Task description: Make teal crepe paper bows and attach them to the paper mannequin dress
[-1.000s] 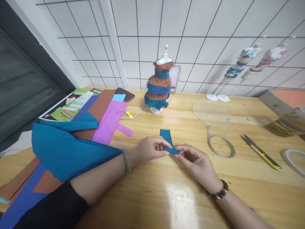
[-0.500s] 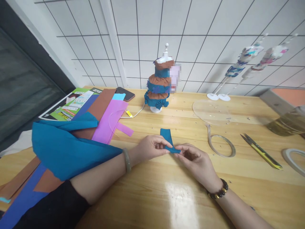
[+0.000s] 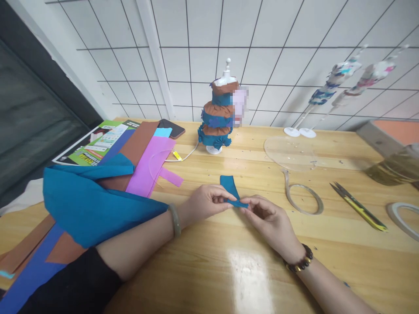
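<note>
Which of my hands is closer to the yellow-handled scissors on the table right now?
Right. The right hand sits nearer the scissors, which lie off to its right; the left hand is farther left, beyond the teal strip both pinch.

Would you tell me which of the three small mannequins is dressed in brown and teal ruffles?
The upright mannequin at the centre back; the two mannequins on the right lean and wear multicoloured wraps.

Both hands, left [image 3: 204,204] and right [image 3: 266,218], and the pinched teal strip [image 3: 231,190] have crept slightly up the desk [image 3: 248,270].
</note>
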A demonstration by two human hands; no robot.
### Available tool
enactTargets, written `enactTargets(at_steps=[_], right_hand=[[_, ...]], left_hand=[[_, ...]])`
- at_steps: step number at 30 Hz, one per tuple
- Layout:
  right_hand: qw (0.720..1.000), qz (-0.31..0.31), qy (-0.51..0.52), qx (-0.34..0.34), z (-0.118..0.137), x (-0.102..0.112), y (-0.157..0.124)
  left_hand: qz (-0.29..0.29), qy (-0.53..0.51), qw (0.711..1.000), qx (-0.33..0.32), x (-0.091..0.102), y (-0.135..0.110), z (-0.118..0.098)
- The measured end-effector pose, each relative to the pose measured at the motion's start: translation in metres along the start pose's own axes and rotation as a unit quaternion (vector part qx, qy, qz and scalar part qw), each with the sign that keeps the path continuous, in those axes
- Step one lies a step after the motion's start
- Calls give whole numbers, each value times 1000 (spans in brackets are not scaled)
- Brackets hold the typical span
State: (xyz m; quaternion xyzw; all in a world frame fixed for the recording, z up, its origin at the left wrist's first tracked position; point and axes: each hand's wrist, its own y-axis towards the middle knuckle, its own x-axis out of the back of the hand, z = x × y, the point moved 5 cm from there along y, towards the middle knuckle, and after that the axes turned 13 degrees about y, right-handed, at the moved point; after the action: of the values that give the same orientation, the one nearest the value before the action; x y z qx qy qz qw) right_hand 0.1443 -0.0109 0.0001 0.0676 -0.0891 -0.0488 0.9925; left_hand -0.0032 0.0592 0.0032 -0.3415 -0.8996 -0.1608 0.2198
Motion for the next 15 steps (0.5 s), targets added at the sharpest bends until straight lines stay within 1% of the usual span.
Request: enactTargets(at_steps=[6, 10, 15], right_hand=[[1000, -2, -5, -4, -1, 1, 0], [1000, -9, -9, 2, 0, 1, 0], [1000, -13, -14, 3, 2, 1, 1]], left_hand=[[-16, 20, 1000, -9, 1, 1, -2], [-28, 23, 999, 0, 1, 0, -1], [-27, 26, 999, 1, 0, 0, -3]])
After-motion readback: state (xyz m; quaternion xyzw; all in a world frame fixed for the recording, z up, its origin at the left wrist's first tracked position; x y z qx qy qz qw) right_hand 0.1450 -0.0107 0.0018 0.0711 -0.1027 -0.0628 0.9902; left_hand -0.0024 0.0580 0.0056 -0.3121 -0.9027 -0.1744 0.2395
